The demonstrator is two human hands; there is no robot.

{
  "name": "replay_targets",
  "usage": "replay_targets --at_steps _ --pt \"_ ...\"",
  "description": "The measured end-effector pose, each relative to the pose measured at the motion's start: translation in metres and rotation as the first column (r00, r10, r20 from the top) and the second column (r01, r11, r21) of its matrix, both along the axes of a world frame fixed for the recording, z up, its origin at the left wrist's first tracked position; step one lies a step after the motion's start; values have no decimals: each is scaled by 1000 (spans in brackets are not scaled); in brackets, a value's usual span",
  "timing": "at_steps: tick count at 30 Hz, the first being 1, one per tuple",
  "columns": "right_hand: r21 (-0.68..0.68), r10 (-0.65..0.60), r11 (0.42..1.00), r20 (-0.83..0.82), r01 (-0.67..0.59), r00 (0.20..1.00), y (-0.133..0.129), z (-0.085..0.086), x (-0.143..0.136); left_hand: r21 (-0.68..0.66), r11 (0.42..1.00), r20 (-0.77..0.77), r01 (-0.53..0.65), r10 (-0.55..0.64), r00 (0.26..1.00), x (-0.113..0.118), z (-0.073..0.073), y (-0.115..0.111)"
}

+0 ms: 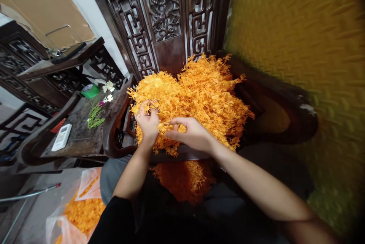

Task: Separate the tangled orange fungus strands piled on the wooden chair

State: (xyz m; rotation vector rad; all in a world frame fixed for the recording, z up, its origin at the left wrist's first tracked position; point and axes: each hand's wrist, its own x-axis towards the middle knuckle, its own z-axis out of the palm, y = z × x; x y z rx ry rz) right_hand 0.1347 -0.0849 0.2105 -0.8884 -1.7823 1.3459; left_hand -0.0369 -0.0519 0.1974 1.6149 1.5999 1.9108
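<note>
A large heap of orange, branching plastic flower sprigs (208,95) fills the seat of a dark carved wooden chair (171,55). My left hand (147,124) is at the heap's near left side, its fingers curled around a few orange sprigs (146,107) with small flower-like ends. To its right, my right hand (192,133) reaches in over the heap's front edge. Its thumb and forefinger are curved, with a gap between their tips; orange strands lie around and behind them. Whether a thin strand touches those fingertips is hard to make out.
Left of the chair, a small dark table (82,137) holds a white remote control (62,137), a green tape roll (90,91), green stems (95,116) and white flowers (108,91). A plastic bag (82,213) of orange pieces lies on the floor. Yellow textured material (299,38) hangs at right.
</note>
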Motion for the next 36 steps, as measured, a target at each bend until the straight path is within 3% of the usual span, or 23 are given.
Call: replay_targets --at_steps 3,7,9,13,16,18,30,36 --pt "41 108 993 21 -109 994 -10 -9 -10 59 980 -37 -192 195 980 -2 2 6" --pt "9 437 897 142 -442 888 -39 -15 -24 17 966 59 -256 255 965 -21 8 21" --pt "-80 512 859 148 -505 846 -47 -16 -27 18 965 82 -260 258 963 -32 11 24" --pt "-282 308 920 92 -272 947 -34 -18 -29 73 965 -15 -254 255 967 -33 14 16" --pt "-392 93 915 -27 -96 995 -15 -26 -28 107 969 -77 -221 230 970 -23 12 11" --pt "-412 22 910 -78 -52 997 -6 -33 -27 122 973 -85 -195 206 975 -17 10 11" --pt "-494 80 809 -444 -318 893 -4 -40 -32 14 982 -41 -190 190 981 -17 -5 18" --pt "-515 5 807 -483 -289 875 -6 -36 -39 101 995 -39 -23 27 999 -2 -23 16"
